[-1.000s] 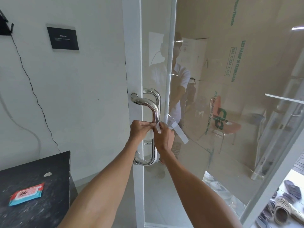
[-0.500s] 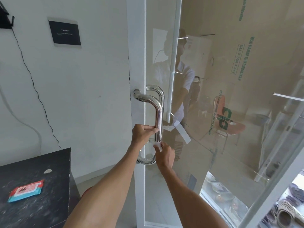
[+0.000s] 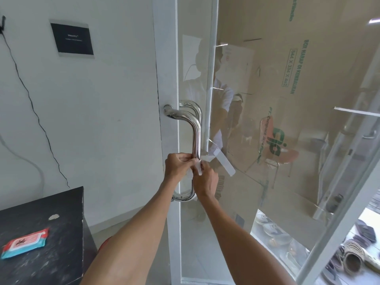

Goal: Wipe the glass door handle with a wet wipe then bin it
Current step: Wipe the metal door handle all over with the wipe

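A curved chrome door handle (image 3: pixel 196 132) is fixed on the white frame of a glass door (image 3: pixel 267 140). A white wet wipe (image 3: pixel 197 168) is wrapped around the handle's lower shaft. My left hand (image 3: pixel 176 168) pinches the wipe from the left side of the shaft. My right hand (image 3: pixel 205 182) pinches its other end from the right, just below. Both hands hide most of the wipe and the lower shaft. No bin is in view.
A black table (image 3: pixel 61 254) stands at lower left with a red and teal wet wipe pack (image 3: pixel 25 243) on it. A white wall (image 3: pixel 92 120) with a dark plaque (image 3: pixel 72 39) and a black cable (image 3: pixel 30 99) lies left. Shoes (image 3: pixel 349 254) sit beyond the glass.
My right hand has risen back up beside my left hand on the shaft. The wipe has moved up with it. My view has shifted slightly.
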`<state>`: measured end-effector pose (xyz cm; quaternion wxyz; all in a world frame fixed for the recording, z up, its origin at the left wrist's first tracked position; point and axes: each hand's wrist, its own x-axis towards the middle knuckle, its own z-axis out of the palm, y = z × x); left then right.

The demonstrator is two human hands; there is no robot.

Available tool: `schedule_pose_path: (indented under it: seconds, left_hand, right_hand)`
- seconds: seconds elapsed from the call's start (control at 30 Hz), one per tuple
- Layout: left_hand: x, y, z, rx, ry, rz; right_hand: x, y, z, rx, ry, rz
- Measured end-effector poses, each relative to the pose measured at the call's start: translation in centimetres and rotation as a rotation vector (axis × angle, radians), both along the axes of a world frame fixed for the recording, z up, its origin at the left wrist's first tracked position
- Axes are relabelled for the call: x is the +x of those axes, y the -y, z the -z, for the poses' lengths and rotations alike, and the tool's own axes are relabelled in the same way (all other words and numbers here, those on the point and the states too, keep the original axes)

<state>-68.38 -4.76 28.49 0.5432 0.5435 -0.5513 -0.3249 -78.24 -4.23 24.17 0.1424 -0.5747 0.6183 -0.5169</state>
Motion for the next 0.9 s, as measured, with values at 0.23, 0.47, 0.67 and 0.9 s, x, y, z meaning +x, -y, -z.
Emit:
schedule_pose_path:
  seconds: [0.23,0.47,0.67,0.9]
  left_hand:
    - [0.5,0.8,1.3,0.013,0.006,0.034]
    - [0.8,0.6,2.8,0.02,0.06,0.077]
    - [1.1,1.0,3.5,0.018,0.086,0.099]
    - [1.0,1.3,3.8,-0.024,0.042,0.079]
  right_hand:
    - [0.3,-0.8,4.1,0.052,0.027,0.012]
    - [0.1,-0.2,3.6,0.063,-0.021,0.022]
    - [0.5,-0.1,3.4,-0.042,0.011,0.049]
    - [0.6,-0.4,8.8,0.076,0.028,0.033]
